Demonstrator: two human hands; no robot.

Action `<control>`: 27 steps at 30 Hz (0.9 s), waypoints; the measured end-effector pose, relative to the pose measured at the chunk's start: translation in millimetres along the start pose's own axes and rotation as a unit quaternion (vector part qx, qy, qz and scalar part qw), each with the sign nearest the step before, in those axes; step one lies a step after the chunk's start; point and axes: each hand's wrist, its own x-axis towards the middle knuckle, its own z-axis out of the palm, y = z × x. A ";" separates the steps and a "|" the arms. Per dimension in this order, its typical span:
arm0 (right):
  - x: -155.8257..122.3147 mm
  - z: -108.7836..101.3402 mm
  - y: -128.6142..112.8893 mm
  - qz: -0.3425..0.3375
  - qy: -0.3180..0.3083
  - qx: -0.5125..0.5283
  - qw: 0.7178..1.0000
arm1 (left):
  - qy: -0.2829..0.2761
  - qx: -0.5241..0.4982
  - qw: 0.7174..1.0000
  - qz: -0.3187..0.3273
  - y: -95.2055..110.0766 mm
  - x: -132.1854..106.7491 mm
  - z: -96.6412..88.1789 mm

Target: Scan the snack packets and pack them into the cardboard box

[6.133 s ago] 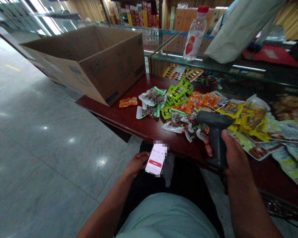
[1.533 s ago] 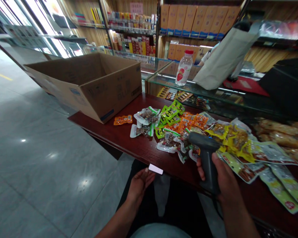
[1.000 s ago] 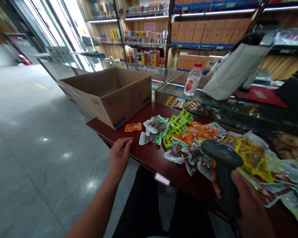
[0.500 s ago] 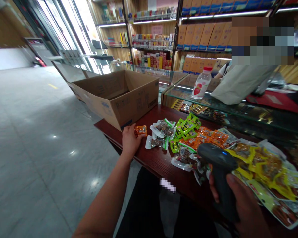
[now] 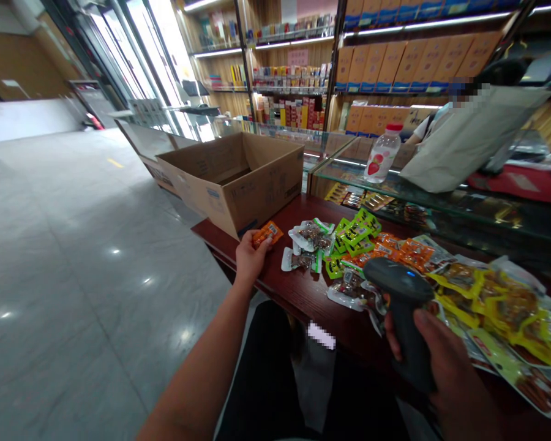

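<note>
My left hand [image 5: 250, 257] is closed on a small orange snack packet [image 5: 267, 233], lifted a little off the dark red wooden table [image 5: 303, 297] beside the open cardboard box [image 5: 239, 177]. My right hand [image 5: 445, 361] grips the handle of a dark grey barcode scanner [image 5: 401, 306] with a blue light, held over the near edge of the snack pile. The pile spreads across the table: clear packets [image 5: 307, 236], green packets [image 5: 356, 233], orange packets [image 5: 404, 248] and yellow bags [image 5: 496, 300].
A glass display counter [image 5: 422, 202] runs behind the table with a strawberry drink bottle [image 5: 381, 156] and a beige bag [image 5: 468, 141] on it. A person sits behind the counter. Shelves of boxed goods line the back wall. Grey polished floor [image 5: 73, 257] lies to the left.
My left hand put down the phone, reached across the table and picked up the orange packet by the box. My right hand keeps holding the scanner. My view turned left.
</note>
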 end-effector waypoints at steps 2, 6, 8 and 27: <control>-1.5 1.1 0.2 0.002 -0.009 0.007 1.000 | -0.012 -0.053 0.999 -0.002 -1.4 0.3 1.0; -3.9 1.7 -0.2 -0.001 -0.028 0.009 1.000 | -0.006 -0.094 0.995 0.016 -1.7 1.0 2.7; -3.8 0.8 -0.1 -0.004 -0.037 0.003 0.999 | -0.005 -0.124 0.992 0.004 -1.6 1.5 3.0; 5.3 58.0 19.8 -0.046 -0.183 -0.045 0.981 | 0.051 -0.294 0.951 -0.076 5.5 -39.9 -8.1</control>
